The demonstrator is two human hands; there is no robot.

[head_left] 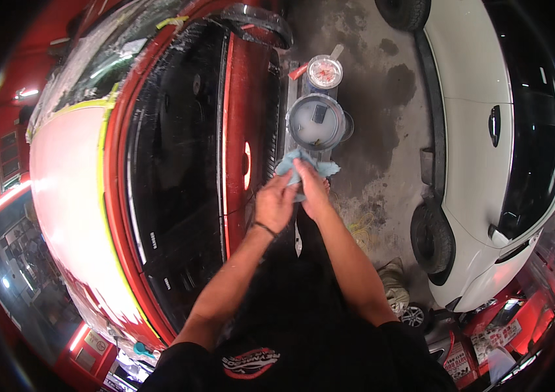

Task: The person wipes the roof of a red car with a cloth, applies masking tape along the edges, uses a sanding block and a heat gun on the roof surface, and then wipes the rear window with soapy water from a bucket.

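A light blue cloth (288, 166) is bunched between my two hands in front of me. My left hand (275, 204) has its fingers closed around the cloth's near side. From the other side my right hand (313, 188) grips it too, thumb laid along the fabric. Just beyond the cloth stands a round bucket (289, 124) of cloudy greyish water. Inside the bucket a small dark rectangular block (319, 114) shows near the middle. Behind it sits a smaller round container (324, 72) with red and whitish contents or top, a flat pale stick (337, 51) beside its far rim.
Close on my left is a red car (241, 98) with dark windows, yellow masking tape (102, 163) and a pale roof area (62, 176). A white car (473, 130) stands to the right, across a stained concrete floor (382, 130). A pale bag (392, 284) lies low on the right.
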